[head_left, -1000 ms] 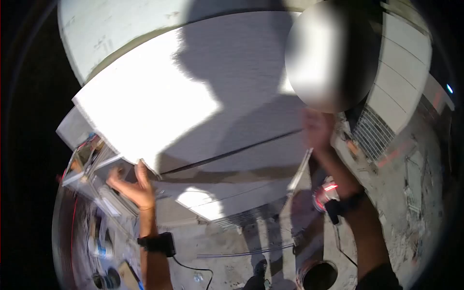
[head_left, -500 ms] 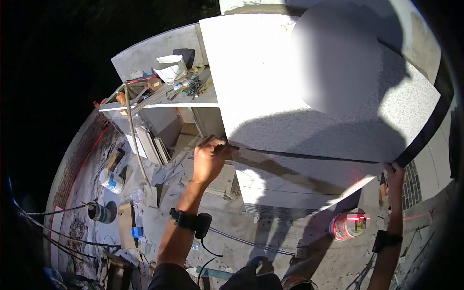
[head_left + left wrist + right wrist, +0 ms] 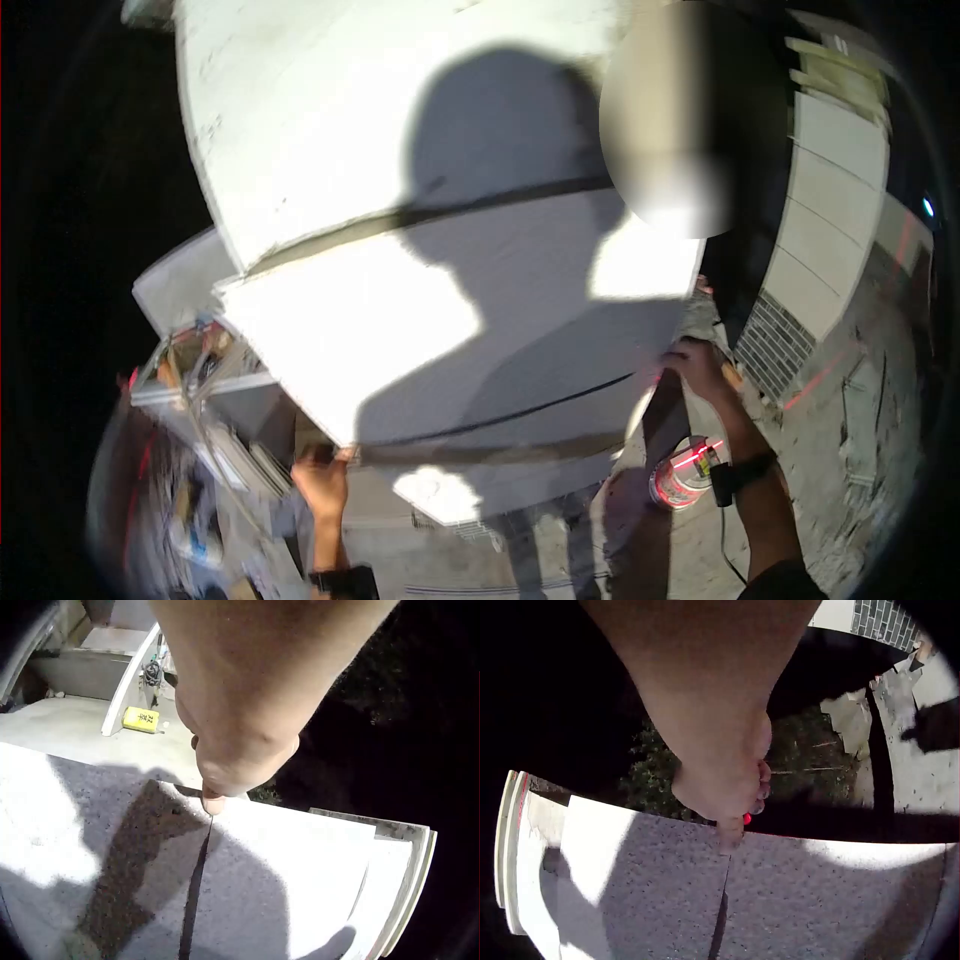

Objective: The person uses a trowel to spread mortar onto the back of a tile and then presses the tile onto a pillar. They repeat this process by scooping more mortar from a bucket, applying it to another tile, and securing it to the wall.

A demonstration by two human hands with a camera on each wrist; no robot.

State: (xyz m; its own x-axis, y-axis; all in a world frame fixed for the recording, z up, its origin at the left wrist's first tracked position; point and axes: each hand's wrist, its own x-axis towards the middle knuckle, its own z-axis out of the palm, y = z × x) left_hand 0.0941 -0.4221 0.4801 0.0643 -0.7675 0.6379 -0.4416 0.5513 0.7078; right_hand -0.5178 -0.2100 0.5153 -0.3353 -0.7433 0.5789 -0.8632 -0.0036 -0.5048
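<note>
A thin dark line (image 3: 520, 410) runs across a speckled white panel (image 3: 330, 330), partly in a person-shaped shadow. At its left end, my left hand (image 3: 322, 488) has curled fingers at the panel edge. My right hand (image 3: 702, 372) is at the opposite edge with bent fingers. The left wrist view has a fingertip of the left hand (image 3: 244, 742) pressing the line (image 3: 196, 892) onto the panel's rim. From the right wrist, the right hand's (image 3: 716, 765) thumb lies on the line (image 3: 720, 922) at the edge, other fingers curled below.
A bucket (image 3: 678, 482) crossed by a red laser line stands below the right hand. A cluttered bench (image 3: 240, 385) is at left, a brick-patterned surface (image 3: 775, 345) at right. A yellow packet (image 3: 141, 720) lies beyond the panel. A blurred oval covers the upper right of the head view.
A second ago my left hand was spread beside the panel edge; since then its fingers have closed at the line's end. The head view swung left, then back. Both hands appear lower than a second ago.
</note>
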